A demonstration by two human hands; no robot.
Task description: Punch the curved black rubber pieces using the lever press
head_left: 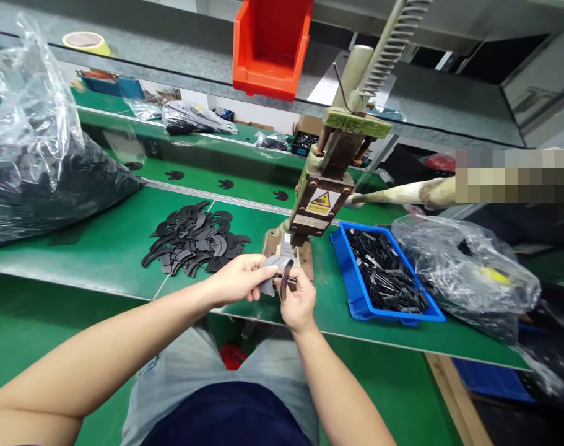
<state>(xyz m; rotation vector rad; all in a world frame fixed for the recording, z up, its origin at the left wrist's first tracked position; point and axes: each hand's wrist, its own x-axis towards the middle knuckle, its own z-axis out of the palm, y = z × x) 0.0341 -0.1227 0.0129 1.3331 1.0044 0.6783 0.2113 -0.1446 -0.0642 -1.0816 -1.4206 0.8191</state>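
Note:
In front of the press (pixel 321 198), my left hand (pixel 238 279) pinches a grey, curved flat plastic piece (pixel 267 286). My right hand (pixel 300 302) is closed on a dark curved strip (pixel 285 282), which is held up against the grey piece. Whether the two parts are joined cannot be made out. Just behind my hands is the press's metal base (pixel 271 241). A heap of similar dark curved pieces (pixel 195 238) lies on the green table to the left of my left hand. Right of my right hand stands a blue tray (pixel 351 288) filled with small black parts.
A large clear bag of dark pieces (pixel 44 179) fills the left side. Another plastic bag (pixel 472 272) rests beyond the tray. Several dark pieces (pixel 226 184) lie spaced along the strip behind. An orange bin (pixel 270 77) and tape roll (pixel 86 43) sit overhead; the press lever (pixel 412 193) juts right.

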